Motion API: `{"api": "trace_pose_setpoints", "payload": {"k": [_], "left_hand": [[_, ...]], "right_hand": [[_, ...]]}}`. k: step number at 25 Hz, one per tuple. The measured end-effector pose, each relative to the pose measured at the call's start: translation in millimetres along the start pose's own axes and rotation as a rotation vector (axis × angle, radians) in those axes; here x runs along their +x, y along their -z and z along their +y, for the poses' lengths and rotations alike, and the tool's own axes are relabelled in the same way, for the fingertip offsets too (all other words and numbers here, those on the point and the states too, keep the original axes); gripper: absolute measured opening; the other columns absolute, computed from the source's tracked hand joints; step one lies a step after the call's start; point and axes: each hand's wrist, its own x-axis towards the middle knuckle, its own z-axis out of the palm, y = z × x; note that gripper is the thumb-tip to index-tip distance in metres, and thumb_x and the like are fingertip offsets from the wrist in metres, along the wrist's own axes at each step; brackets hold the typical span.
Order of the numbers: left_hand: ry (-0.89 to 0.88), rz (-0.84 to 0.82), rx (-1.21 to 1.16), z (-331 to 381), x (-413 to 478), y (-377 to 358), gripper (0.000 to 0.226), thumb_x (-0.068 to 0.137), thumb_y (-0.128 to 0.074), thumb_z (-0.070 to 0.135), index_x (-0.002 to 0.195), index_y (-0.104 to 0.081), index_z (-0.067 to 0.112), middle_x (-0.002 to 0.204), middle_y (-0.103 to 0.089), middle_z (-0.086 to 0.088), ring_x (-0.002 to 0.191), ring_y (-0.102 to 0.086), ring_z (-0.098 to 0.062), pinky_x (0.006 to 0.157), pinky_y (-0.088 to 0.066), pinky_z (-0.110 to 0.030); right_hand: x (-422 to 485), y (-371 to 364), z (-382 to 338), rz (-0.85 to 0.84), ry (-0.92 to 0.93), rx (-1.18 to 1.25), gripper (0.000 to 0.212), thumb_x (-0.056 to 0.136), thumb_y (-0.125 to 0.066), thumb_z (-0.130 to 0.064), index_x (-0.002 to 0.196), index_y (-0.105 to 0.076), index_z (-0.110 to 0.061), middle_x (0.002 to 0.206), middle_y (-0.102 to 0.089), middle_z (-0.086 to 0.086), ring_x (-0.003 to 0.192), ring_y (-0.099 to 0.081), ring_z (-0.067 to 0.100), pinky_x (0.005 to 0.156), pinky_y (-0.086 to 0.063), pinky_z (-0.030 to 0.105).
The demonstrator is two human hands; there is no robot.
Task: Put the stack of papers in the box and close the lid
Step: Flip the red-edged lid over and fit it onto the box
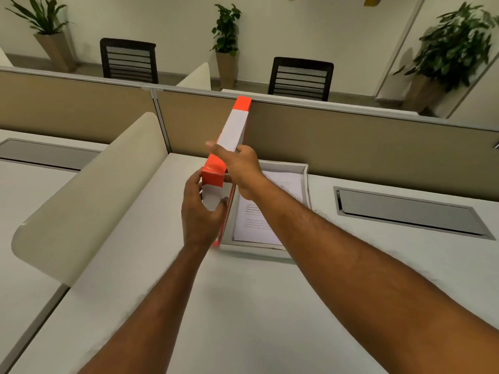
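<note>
Above box (306,182), hands (224,184) gripping tilted lid (233,130)

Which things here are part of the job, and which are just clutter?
Job:
- shallow white cardboard box
- stack of printed white papers inside it
- orange-and-white box lid, held on edge
- left hand, right hand

Not involved:
- curved cream desk divider
- metal cable hatch
- black mesh chairs
- potted plants

An open-plan office: desks (256,306) with partitions (351,141), mesh chairs (301,78), potted plants (226,31).
</note>
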Motion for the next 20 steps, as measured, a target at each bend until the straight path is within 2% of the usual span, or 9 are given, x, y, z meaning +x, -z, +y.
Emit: {"api": "trace_pose_setpoints", "payload": {"k": [4,8,9,11,12,14,15,17,20], "left_hand": [[-0.001,-0.051,0.065,6,-8,-20,0.070,0.077,-0.078,0.028,0.137,-0.044,0.017,0.139,-0.056,-0.007,0.122,-0.056,-0.024,0.103,-0.050,-0.045],[0.013,-0.160,0.015,-15,-20,-21,0.071,0.083,-0.065,0.052,0.143,-0.039,0.023,0.146,-0.046,0.003,0.127,-0.047,-0.009,0.102,-0.041,-0.013],[0.142,-0.086,0.008,-27,-23,-20,0.070,0.087,-0.056,0.058,0.144,-0.038,0.023,0.148,-0.044,0.001,0.130,-0.046,-0.013,0.104,-0.043,-0.017],[0.585,0.046,0.020,-47,-27,-18,0.074,0.090,-0.039,0.067,0.144,-0.040,0.017,0.148,-0.043,-0.012,0.131,-0.047,-0.030,0.107,-0.045,-0.042],[0.813,0.040,-0.001,-55,-29,-17,0.076,0.091,-0.035,0.068,0.142,-0.042,0.012,0.143,-0.048,-0.017,0.124,-0.051,-0.035,0.104,-0.045,-0.048],[1.104,-0.009,-0.195,-66,-33,-14,0.072,0.094,-0.033,0.064,0.139,-0.043,0.010,0.124,-0.059,-0.018,0.104,-0.056,-0.034,0.091,-0.046,-0.041],[1.171,-0.008,-0.314,-70,-35,-13,0.069,0.095,-0.035,0.063,0.140,-0.042,0.011,0.120,-0.061,-0.016,0.102,-0.057,-0.032,0.087,-0.044,-0.039],[1.206,-0.002,-0.421,-76,-38,-11,0.065,0.095,-0.044,0.057,0.140,-0.042,0.011,0.128,-0.062,-0.015,0.114,-0.059,-0.028,0.093,-0.042,-0.038],[1.163,-0.023,-0.357,-87,-43,-15,0.055,0.091,-0.059,0.045,0.128,-0.055,0.005,0.130,-0.063,-0.013,0.113,-0.062,-0.026,0.096,-0.047,-0.036]], "right_hand": [[-5,10,3,0.158,0.030,-0.163,0.070,0.070,-0.086,-0.032,0.126,-0.049,-0.012,0.123,-0.061,0.008,0.111,-0.060,0.027,0.091,-0.056,0.039],[-5,31,16,0.254,0.004,-0.134,0.065,0.075,-0.083,-0.022,0.128,-0.047,-0.012,0.126,-0.059,0.008,0.111,-0.061,0.028,0.091,-0.056,0.039],[-6,37,20,0.272,0.006,-0.084,0.064,0.075,-0.082,-0.022,0.128,-0.047,-0.013,0.126,-0.060,0.007,0.110,-0.061,0.026,0.089,-0.056,0.038],[-7,49,27,0.298,0.002,-0.004,0.062,0.077,-0.081,-0.023,0.129,-0.047,-0.015,0.126,-0.060,0.006,0.108,-0.062,0.024,0.089,-0.057,0.038],[-8,57,31,0.303,-0.003,0.036,0.060,0.078,-0.080,-0.022,0.129,-0.049,-0.015,0.125,-0.061,0.006,0.109,-0.062,0.024,0.091,-0.057,0.041],[-11,71,42,0.303,-0.012,0.112,0.055,0.079,-0.077,-0.019,0.128,-0.053,-0.014,0.124,-0.064,0.007,0.111,-0.063,0.026,0.093,-0.057,0.046],[-13,79,50,0.304,-0.018,0.141,0.052,0.080,-0.076,-0.019,0.128,-0.055,-0.013,0.122,-0.065,0.007,0.110,-0.064,0.026,0.093,-0.058,0.047],[-17,94,67,0.295,-0.032,0.183,0.049,0.082,-0.075,-0.022,0.127,-0.057,-0.014,0.120,-0.067,0.007,0.107,-0.066,0.027,0.091,-0.059,0.046],[-22,117,91,0.283,-0.053,0.228,0.047,0.084,-0.074,-0.030,0.125,-0.058,-0.015,0.117,-0.070,0.007,0.103,-0.070,0.028,0.087,-0.061,0.044]]}}
